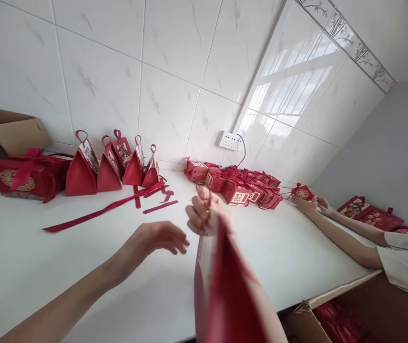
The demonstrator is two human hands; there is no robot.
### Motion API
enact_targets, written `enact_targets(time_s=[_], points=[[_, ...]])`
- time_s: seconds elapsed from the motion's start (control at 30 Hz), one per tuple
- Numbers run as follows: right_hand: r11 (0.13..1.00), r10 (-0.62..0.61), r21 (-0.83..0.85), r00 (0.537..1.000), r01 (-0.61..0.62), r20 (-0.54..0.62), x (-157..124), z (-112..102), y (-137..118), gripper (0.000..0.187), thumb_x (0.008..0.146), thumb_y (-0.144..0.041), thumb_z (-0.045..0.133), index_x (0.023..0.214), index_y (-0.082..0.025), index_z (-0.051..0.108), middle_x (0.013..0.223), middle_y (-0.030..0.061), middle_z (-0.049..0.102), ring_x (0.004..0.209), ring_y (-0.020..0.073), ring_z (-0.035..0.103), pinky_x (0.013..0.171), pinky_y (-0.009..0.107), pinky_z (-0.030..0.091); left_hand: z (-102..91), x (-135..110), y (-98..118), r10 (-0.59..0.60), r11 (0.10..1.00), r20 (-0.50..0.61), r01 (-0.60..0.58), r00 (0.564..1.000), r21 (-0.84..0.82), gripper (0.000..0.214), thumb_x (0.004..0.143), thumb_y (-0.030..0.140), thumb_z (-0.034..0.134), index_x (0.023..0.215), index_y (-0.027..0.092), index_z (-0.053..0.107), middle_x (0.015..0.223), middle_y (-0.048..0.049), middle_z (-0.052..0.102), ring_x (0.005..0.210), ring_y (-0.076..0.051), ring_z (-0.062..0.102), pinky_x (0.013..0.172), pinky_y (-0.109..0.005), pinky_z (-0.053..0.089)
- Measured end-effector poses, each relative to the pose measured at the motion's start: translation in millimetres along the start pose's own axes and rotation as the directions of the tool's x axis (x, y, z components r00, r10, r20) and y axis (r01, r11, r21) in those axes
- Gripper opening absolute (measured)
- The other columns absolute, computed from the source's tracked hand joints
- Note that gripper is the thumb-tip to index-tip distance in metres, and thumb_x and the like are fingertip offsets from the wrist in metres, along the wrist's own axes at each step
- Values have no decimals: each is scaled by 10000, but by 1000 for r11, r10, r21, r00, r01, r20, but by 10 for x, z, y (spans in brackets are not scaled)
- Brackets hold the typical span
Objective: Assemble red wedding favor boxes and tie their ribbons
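Beyond the left hand (161, 238) and right hand (206, 212) rises a glossy, grey-veined tile wall (171, 95); beneath them spreads a smooth white table (39, 271). Below the right hand, nearest the viewer, is a red box (234, 295), blurred, one side plain red, another pale. It narrows toward that hand's curled fingers, which grip its top; its long axis runs away from the body, an edge facing the viewer. Peaked red boxes (81, 176) and flat ribbon (93, 217) sit beyond the left hand, loosely open and holding nothing.
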State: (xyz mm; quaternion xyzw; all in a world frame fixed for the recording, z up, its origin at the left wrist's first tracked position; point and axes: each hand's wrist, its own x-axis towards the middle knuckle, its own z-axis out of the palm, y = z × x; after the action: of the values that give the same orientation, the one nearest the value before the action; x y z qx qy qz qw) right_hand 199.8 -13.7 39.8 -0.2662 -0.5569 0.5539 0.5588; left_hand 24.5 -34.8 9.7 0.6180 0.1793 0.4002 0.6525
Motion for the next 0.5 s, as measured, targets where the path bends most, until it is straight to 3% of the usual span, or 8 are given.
enact_targets(time_s=[0.07,0.13,0.27,0.37,0.5], points=[[988,20,-153,999,-24,-27,-91,29,-172,358,652,-495,720,694,-211,505,560,-43,489,460,82,424,419,211,316,13,-17,100,70,996,-58,-73,996,-45,563,826,644,390,971,180,674,952,-107,691,851,-255,632,795,-374,490],[932,-39,-362,989,-15,-142,-220,80,-328,268,729,-412,689,696,-188,546,611,-24,538,499,79,450,438,204,321,82,-50,201,87,996,-124,-87,988,9,557,796,657,445,1045,192,624,935,-94,683,825,-239,626,755,-355,498],[725,-202,-689,954,-6,-221,-509,239,-537,195,786,-337,636,681,-178,595,636,-3,583,537,91,458,477,216,347,353,-129,314,-25,960,-312,109,950,258,378,750,495,637,943,173,599,755,-37,644,665,-175,588,599,-277,477],[692,-212,-722,952,-13,-220,-723,351,-651,195,799,-329,616,676,-179,591,614,-7,571,504,83,438,461,213,345,587,-212,358,-1,946,-390,128,921,299,276,776,441,631,802,169,588,658,8,597,586,-127,549,533,-230,448],[746,-135,-662,954,-80,-267,-1046,458,-835,216,797,-354,619,685,-179,559,532,-39,484,439,63,360,393,191,284,884,-391,477,45,956,-385,72,922,283,237,769,390,643,725,164,585,607,19,589,545,-118,544,496,-215,442]])
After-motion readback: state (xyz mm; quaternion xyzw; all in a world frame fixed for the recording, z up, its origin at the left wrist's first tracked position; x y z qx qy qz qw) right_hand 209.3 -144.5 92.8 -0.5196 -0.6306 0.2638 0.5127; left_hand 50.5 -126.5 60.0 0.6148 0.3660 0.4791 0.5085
